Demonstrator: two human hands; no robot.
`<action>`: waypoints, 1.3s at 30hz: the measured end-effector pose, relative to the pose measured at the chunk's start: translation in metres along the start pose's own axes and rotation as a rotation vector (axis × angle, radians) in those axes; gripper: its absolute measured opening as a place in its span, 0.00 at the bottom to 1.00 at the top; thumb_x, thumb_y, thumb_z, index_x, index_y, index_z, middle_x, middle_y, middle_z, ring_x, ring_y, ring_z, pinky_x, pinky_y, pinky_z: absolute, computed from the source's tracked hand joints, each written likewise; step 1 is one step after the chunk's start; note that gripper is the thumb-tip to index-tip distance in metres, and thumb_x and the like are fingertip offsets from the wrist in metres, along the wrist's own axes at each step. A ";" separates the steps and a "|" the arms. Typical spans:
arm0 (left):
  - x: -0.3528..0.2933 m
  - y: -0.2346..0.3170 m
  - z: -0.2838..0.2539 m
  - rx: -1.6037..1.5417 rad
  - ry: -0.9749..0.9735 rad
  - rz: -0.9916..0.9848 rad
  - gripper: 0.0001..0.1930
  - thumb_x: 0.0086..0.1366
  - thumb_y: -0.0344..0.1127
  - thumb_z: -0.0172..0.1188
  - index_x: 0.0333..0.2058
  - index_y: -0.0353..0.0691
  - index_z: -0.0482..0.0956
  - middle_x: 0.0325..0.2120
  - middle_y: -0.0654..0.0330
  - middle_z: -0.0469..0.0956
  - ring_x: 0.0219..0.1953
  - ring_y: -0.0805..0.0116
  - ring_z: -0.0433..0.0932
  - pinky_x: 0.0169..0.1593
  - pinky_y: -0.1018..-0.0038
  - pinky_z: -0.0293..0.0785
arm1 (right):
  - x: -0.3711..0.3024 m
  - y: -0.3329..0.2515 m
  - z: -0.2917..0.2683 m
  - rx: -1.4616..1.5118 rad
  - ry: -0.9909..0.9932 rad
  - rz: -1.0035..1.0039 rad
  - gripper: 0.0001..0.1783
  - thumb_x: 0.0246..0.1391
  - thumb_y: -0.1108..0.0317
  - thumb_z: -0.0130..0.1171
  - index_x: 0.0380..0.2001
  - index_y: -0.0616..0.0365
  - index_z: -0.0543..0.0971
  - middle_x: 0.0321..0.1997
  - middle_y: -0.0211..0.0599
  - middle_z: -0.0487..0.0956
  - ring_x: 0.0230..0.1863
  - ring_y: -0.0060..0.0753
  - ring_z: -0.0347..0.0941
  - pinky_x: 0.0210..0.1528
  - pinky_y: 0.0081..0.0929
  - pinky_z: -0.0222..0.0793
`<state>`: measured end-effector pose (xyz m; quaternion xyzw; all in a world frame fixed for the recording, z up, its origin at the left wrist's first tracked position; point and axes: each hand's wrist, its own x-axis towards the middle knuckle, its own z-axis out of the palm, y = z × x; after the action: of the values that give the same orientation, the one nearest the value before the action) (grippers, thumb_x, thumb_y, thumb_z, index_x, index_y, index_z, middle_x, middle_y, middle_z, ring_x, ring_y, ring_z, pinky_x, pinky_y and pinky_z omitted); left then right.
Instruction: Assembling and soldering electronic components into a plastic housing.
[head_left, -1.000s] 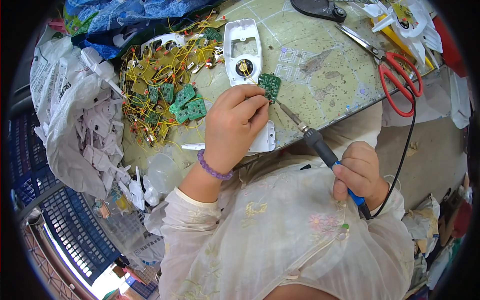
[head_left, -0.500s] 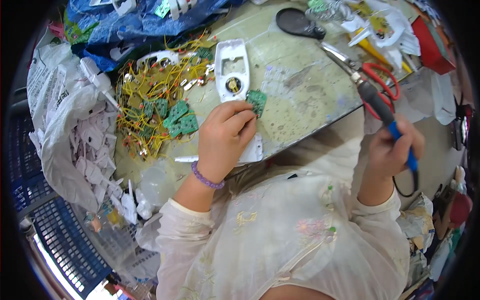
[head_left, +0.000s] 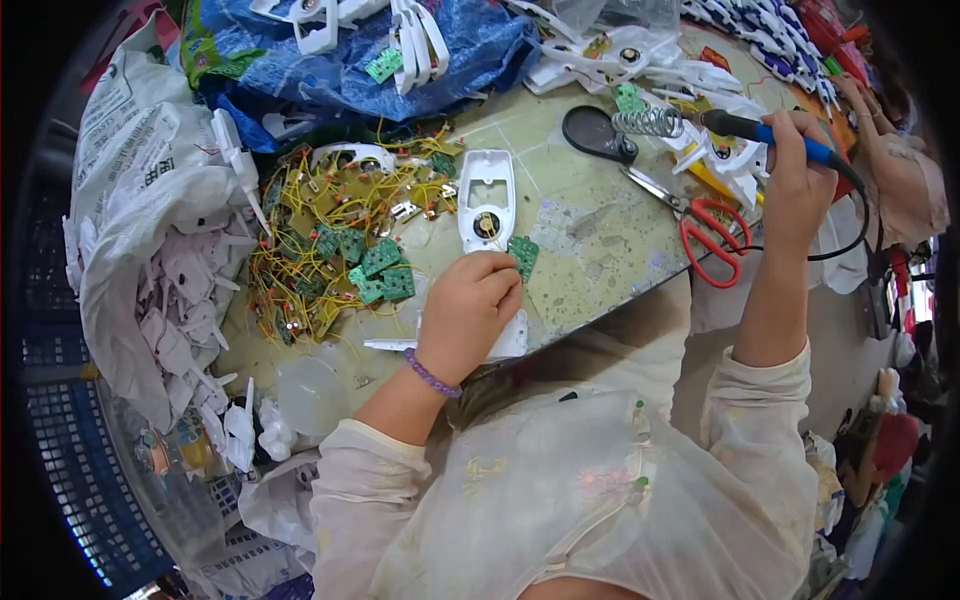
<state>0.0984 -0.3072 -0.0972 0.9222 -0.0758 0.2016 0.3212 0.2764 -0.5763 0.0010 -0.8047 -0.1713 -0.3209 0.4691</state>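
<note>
A: Head view first: what is each hand doing?

B: Her left hand [head_left: 468,312] rests on the table [head_left: 590,255], fingers pinched together on a small green circuit board [head_left: 522,254] that sits just beside a white plastic shell [head_left: 486,200] with a round part set in it. Her right hand [head_left: 795,180] is raised over the far side of the table, fingers wrapped tight round the blue handle of a soldering iron [head_left: 765,131], its tip at the coiled wire stand [head_left: 648,122].

A: How far along does the work look?

B: Early, I'd judge. One board is in hand at the shell, while a big heap of boards and yellow wires [head_left: 335,250] lies to the left, seemingly untouched. More white shells [head_left: 410,30] wait on the blue bag [head_left: 350,70] farther back.

A: Anything else close by?

B: Red-handled scissors [head_left: 700,225] lie between the two hands.
</note>
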 end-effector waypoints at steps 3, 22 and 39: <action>0.005 -0.001 0.001 -0.018 0.012 0.013 0.04 0.49 0.26 0.63 0.26 0.36 0.79 0.33 0.59 0.78 0.36 0.59 0.77 0.40 0.67 0.75 | 0.007 -0.011 -0.010 -0.025 0.141 -0.033 0.08 0.54 0.69 0.55 0.31 0.65 0.77 0.30 0.32 0.76 0.31 0.22 0.71 0.35 0.23 0.66; 0.004 -0.002 0.000 -0.010 0.010 0.036 0.05 0.50 0.28 0.64 0.27 0.37 0.80 0.33 0.58 0.79 0.35 0.58 0.78 0.40 0.67 0.76 | -0.089 -0.013 0.045 0.256 -0.337 0.499 0.14 0.51 0.67 0.65 0.36 0.61 0.73 0.26 0.26 0.72 0.28 0.18 0.66 0.30 0.18 0.62; -0.009 0.018 -0.046 0.095 0.099 -0.087 0.05 0.51 0.30 0.65 0.27 0.39 0.80 0.29 0.58 0.77 0.33 0.59 0.75 0.36 0.66 0.72 | -0.060 -0.040 0.156 -0.120 -0.651 -0.913 0.09 0.41 0.71 0.59 0.30 0.53 0.75 0.35 0.34 0.74 0.43 0.38 0.69 0.44 0.33 0.65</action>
<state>0.0704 -0.2922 -0.0583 0.9277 -0.0100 0.2363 0.2887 0.2643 -0.4194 -0.0693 -0.7317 -0.6196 -0.2355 0.1588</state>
